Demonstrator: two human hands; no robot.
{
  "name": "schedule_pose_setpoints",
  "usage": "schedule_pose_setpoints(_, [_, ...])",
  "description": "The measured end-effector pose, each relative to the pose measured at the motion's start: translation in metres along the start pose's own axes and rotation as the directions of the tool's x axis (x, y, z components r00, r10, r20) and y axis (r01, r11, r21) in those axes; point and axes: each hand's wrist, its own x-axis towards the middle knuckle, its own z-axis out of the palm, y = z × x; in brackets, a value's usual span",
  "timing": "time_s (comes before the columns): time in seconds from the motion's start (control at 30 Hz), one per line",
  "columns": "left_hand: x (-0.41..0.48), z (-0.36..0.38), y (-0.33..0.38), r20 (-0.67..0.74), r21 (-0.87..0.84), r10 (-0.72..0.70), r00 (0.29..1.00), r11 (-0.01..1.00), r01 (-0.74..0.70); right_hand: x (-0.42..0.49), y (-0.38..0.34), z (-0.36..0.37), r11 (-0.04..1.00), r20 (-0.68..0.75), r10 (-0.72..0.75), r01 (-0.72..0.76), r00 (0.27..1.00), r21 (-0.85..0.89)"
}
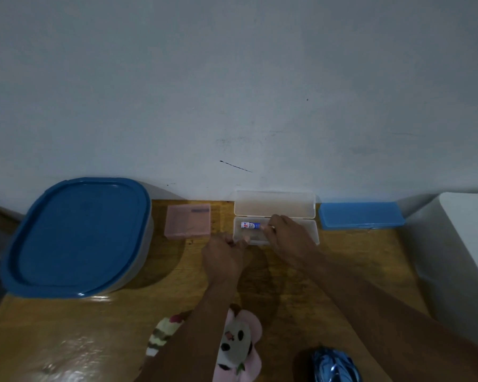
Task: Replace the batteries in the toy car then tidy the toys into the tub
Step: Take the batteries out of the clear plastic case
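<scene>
In the head view we are pinching one end of a blue-and-white battery (250,225) with our right hand (287,238), fingertips closed on it inside the open clear case (309,232), while our left hand (224,257) is curling loosely against the case's front left corner. The battery is lying flat with its long axis running left to right, its free end pointing toward the pink box (187,221). Bare wooden table (329,271) is lying open between the case and the panda plush (236,343) near us, with the lidded tub (78,235) at far left and the blue toy car (334,363) at the bottom edge.

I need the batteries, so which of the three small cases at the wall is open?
The clear case in the middle: its lid stands up, while the pink case and blue case are shut.
</scene>
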Motion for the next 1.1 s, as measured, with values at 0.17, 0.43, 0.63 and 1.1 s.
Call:
schedule_pose_setpoints(0.17, [0.002, 0.0, -0.002, 0.004, -0.005, 0.002, 1.0, 1.0, -0.002, 0.006, -0.008, -0.003, 0.992, -0.073, -0.112, 0.115, 0.991, 0.041])
schedule_pose_setpoints(0.43, [0.006, -0.001, -0.006, 0.01, 0.003, 0.016, 1.0, 1.0, -0.016, 0.022, -0.013, 0.0, 0.992, 0.091, -0.121, 0.116, 0.988, 0.053])
schedule_pose_setpoints(0.63, [0.008, -0.002, -0.011, 0.02, -0.001, 0.031, 0.999, 1.0, -0.031, 0.027, -0.011, 0.007, 0.988, 0.138, -0.156, 0.156, 0.978, 0.012])
schedule_pose_setpoints(1.1, [0.006, 0.0, -0.011, 0.022, 0.009, 0.031, 0.999, 0.999, -0.031, 0.012, 0.0, -0.003, 0.987, -0.085, -0.117, 0.126, 0.989, 0.099])
